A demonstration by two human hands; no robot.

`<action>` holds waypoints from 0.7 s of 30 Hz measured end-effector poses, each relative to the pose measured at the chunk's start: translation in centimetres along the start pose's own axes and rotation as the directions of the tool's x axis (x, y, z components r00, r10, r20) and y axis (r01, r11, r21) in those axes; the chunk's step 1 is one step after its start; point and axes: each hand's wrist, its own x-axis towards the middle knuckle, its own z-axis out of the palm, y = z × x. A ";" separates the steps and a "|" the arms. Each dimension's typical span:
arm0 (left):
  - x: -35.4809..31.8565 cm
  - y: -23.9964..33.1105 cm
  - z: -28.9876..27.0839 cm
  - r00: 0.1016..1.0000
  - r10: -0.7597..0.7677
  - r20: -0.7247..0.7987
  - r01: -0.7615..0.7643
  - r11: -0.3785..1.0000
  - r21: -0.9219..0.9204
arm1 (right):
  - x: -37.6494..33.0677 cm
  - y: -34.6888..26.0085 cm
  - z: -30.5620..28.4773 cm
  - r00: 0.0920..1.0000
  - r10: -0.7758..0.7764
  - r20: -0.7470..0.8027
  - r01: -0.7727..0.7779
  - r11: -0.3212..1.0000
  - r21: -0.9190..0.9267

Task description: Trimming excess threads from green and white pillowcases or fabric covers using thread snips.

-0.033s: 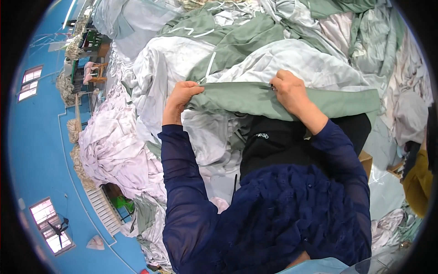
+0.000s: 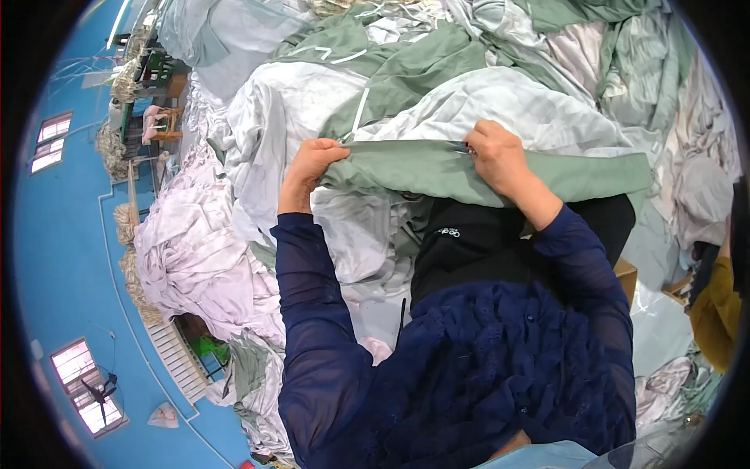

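A long strip of folded sage-green fabric (image 2: 406, 166) lies stretched across my lap, over black trousers (image 2: 469, 238). My left hand (image 2: 316, 162) pinches its left end between thumb and fingers. Further right, my right hand (image 2: 497, 159) is closed at the upper edge of the strip. A small dark, partly shiny thing shows at its fingertips; its kind is too small to tell. Beyond my right hand, the loose right end of the strip hangs past my knee. White fabric (image 2: 484, 98) lies bunched just behind the strip.
Heaped green cloth (image 2: 406, 74) with white tape spreads ahead. A pale pink fabric pile (image 2: 203, 242) rises on the left, before a blue wall (image 2: 70, 258) with windows and a fan (image 2: 100, 389). At right are a cardboard box (image 2: 626, 277) and mustard cloth (image 2: 715, 313).
The small dark thing at my right fingertips shows slightly more along the strip's upper edge. Both hands and the fabric otherwise keep their places.
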 end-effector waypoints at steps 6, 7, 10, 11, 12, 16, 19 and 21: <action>1.2 -0.2 0.5 1.000 -0.016 -0.003 0.016 0.999 -0.037 | 0.3 0.9 -0.9 0.967 0.241 -0.088 -0.179 0.878 0.443; 1.3 -0.2 0.6 1.000 -0.007 -0.018 0.007 1.000 -0.024 | 0.2 0.9 -1.1 0.958 0.282 -0.054 -0.222 0.847 0.482; 1.6 -0.2 0.4 1.000 -0.010 -0.009 0.010 0.999 -0.036 | -0.3 1.7 -1.1 0.907 0.420 0.012 -0.324 0.681 0.657; 1.6 -0.1 0.5 1.000 -0.010 -0.008 0.009 0.999 -0.035 | -0.5 1.9 -1.1 0.860 0.507 0.060 -0.362 0.522 0.773; 1.6 -0.1 0.7 1.000 -0.014 -0.013 0.013 0.998 -0.065 | -1.0 2.3 -1.5 0.859 0.508 0.059 -0.362 0.521 0.773; 1.4 -0.7 0.2 1.000 -0.011 -0.023 0.010 0.999 -0.044 | -3.0 3.3 -4.6 0.716 0.686 0.129 -0.394 0.244 0.886; 1.2 -0.6 0.5 1.000 -0.004 -0.015 0.003 0.998 -0.066 | -6.9 4.0 -9.7 0.641 0.767 0.024 -0.412 0.318 0.854; 1.5 0.7 1.8 1.000 0.007 -0.009 -0.007 0.999 -0.034 | -11.6 5.3 -12.5 0.537 0.803 -0.259 -0.389 0.508 0.769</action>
